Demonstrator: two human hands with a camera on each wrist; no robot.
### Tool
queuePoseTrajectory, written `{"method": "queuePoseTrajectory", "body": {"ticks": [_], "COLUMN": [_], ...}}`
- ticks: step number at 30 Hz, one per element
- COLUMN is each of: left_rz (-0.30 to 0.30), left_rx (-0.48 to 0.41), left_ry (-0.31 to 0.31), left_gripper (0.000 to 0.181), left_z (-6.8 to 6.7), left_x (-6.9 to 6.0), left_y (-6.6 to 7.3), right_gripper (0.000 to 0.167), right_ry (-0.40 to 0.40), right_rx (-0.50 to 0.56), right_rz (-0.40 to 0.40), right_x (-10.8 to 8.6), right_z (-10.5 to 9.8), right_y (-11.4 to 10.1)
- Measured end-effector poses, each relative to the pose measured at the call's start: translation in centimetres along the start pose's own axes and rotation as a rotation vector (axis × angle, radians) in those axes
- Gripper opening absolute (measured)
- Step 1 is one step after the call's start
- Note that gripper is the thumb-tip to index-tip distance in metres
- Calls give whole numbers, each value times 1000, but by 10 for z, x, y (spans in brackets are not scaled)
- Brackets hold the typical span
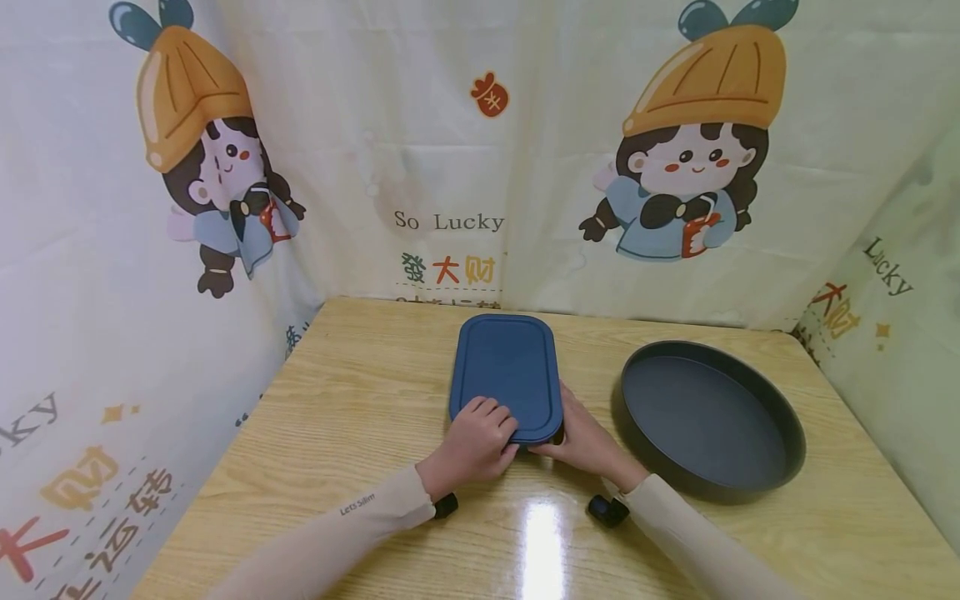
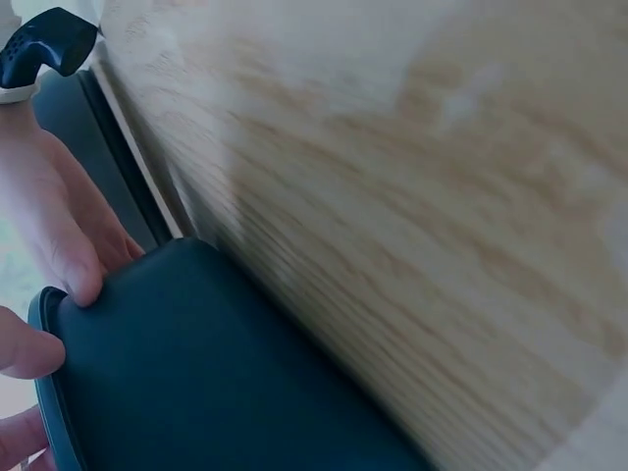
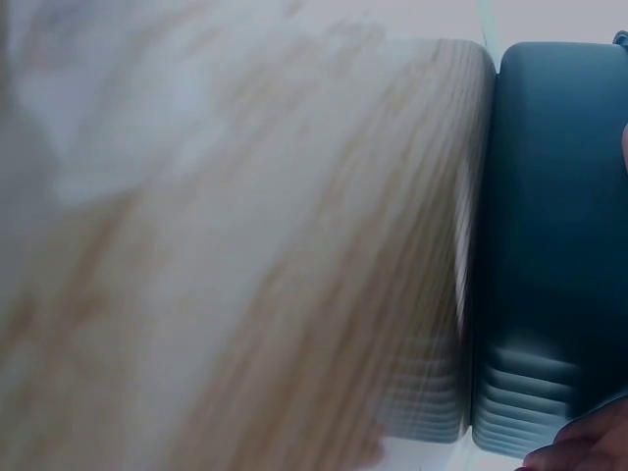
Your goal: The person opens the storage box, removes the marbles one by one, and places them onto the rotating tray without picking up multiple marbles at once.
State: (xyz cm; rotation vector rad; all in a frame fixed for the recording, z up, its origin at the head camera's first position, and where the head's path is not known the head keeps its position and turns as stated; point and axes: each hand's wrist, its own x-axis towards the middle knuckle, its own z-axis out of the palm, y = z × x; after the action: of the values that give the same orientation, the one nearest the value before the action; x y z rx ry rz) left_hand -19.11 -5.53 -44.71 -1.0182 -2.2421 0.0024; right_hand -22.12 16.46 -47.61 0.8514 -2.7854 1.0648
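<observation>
A rectangular food container (image 3: 554, 235) with a dark blue lid (image 1: 506, 367) stands on the table, its body ribbed at one corner in the right wrist view. My left hand (image 1: 477, 439) curls its fingers over the lid's near left edge, with the thumb below the rim. From the right side my right hand (image 1: 588, 440) grips the container's body near the corner, its thumb along the near side. The left wrist view shows the lid's raised rim (image 2: 57, 392) close to both thumbs. Part of the right fingers is hidden behind the container.
A large round dark pan (image 1: 708, 417) lies to the right, close to my right forearm. The wooden table (image 1: 360, 383) meets a printed curtain (image 1: 450, 167) at the back, with more curtain at both sides.
</observation>
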Motion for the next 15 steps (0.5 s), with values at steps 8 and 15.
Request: {"method": "queuePoseTrajectory", "body": {"ticks": [8, 15], "left_rz": [-55, -63], "left_rx": [-43, -77], "left_ry": [3, 3], "left_gripper": [17, 15], "left_z": [1, -3], "left_x": [0, 3], "left_y": [2, 1], "right_gripper": [113, 110], "right_ry": [4, 1], "right_rx": [5, 36], "right_rz": [-20, -34], "right_x": [1, 0], "right_z": [2, 0], "right_y": [1, 1]}}
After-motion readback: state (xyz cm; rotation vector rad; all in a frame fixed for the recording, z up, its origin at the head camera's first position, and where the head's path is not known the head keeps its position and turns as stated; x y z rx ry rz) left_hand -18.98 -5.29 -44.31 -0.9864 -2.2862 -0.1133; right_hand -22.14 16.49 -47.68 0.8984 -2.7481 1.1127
